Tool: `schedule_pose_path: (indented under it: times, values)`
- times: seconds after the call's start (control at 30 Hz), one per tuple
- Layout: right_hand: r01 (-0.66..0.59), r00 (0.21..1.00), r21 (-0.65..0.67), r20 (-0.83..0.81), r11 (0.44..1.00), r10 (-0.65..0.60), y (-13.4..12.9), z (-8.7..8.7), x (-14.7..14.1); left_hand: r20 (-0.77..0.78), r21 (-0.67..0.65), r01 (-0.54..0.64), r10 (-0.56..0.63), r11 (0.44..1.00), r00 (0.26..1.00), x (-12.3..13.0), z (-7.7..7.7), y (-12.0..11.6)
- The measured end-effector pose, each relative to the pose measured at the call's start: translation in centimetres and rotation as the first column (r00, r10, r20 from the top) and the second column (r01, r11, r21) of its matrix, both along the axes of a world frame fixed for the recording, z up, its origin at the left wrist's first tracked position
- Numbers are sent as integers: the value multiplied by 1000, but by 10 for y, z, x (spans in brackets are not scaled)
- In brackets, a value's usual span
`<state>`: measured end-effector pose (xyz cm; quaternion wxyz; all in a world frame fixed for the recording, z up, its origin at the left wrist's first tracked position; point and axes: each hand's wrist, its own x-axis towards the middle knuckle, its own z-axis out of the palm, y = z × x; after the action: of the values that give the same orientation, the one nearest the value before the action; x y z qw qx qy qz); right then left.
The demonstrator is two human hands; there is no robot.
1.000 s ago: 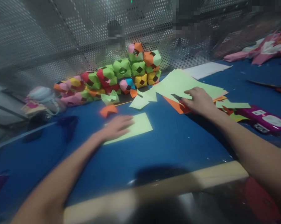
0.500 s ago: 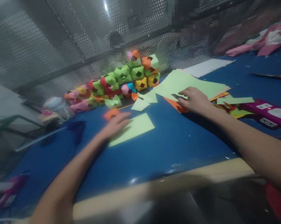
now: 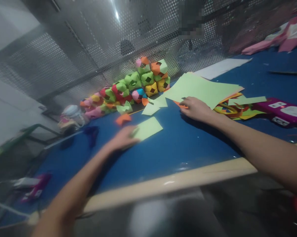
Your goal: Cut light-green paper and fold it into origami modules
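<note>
Pale-green paper rectangle (image 3: 151, 127) lies on the blue table (image 3: 173, 149), set back from its near edge, long axis slanting near-left to far-right. My left hand (image 3: 125, 137) is nearer, at its left end; paper extends rightward from the fingers. Blur: cannot tell whether they pinch or rest. My right hand (image 3: 195, 109), fingers curled, is by the pale-green sheet stack (image 3: 202, 87); grasp unclear. Open room: toward the table's near edge. Folded orange paper (image 3: 123, 119) sits just beyond my left hand.

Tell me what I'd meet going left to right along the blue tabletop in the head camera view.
Blurred purple object, white-topped bundle, left hand, small pale green sheet, right hand, purple box with white panels.
</note>
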<state>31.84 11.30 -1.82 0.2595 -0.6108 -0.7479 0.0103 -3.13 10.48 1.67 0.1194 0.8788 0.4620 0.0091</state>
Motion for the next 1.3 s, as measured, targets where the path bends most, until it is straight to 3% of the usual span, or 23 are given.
schedule_pose_path:
  times: [0.23,0.43,0.57,0.7,0.83,0.97,1.3]
  values:
    - [-254,967,-112,-25,961,253,-20,6,-66,238,166,-195,153,967,959,-1,-17,-7]
    - [-258,957,-173,-182,951,226,-18,8,-101,354,212,-287,201,934,914,-2,-22,-17]
    - [-241,930,-188,-325,952,172,-16,6,-101,451,180,-382,269,907,851,1,-21,-24]
    - [-258,891,-201,-427,945,152,-20,5,-95,568,26,-520,415,854,711,1,-18,-25]
    - [-304,817,-222,-560,927,134,-22,7,-89,614,-29,-561,458,827,643,-6,-18,-20]
    - [-359,707,-260,-702,896,80,-24,11,-87,615,-67,-562,478,824,627,-11,-21,-18]
    - [-355,680,-270,-732,895,48,-33,16,-87,676,-86,-503,422,860,605,-5,-27,-21]
